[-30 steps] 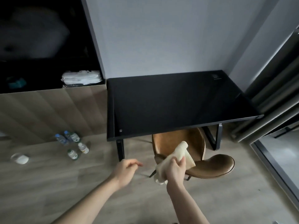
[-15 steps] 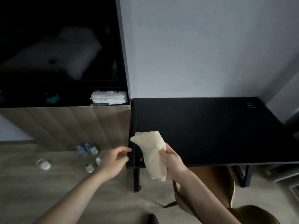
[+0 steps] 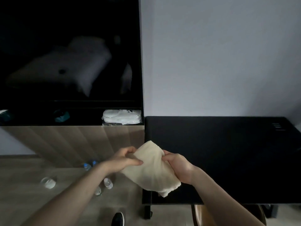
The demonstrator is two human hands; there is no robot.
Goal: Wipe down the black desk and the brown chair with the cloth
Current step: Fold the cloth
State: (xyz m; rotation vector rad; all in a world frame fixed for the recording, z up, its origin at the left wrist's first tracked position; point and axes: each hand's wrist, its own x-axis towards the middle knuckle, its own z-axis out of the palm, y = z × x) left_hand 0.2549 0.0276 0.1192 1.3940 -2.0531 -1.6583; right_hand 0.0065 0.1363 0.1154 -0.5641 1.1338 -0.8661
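At the bench's (image 3: pixel 228 157) near-left corner, approx 6 o'clock of frame: cloth (image 3: pixel 153 168), cream, bunched, held up betw. both our hands above the black top; lower end hangs past the front edge.
- Left hand (image 3: pixel 123 159): at 9 o'clock of cloth, fingers and thumb pinched on its upper left edge.
- Right hand (image 3: pixel 179 167): at 3 o'clock of cloth, fingers curled round its right side, clamped on it.
- Bench: black, against the wall, fills the 3–5 o'clock area; one leg (image 3: pixel 147 212) visible under the left corner.
- Chair (image 3: pixel 199 215): brown, only a strip visible under the front edge, approx 5 o'clock.
- Cabinet (image 3: pixel 73 141): wood front, touching bench's left side; white packet (image 3: pixel 122 117) on its shelf.
- Floor, 7–8 o'clock: small bottles (image 3: pixel 108 183), a white item (image 3: pixel 48 183) we can't ID.
- Shoe (image 3: pixel 118 219), dark, bottom edge.
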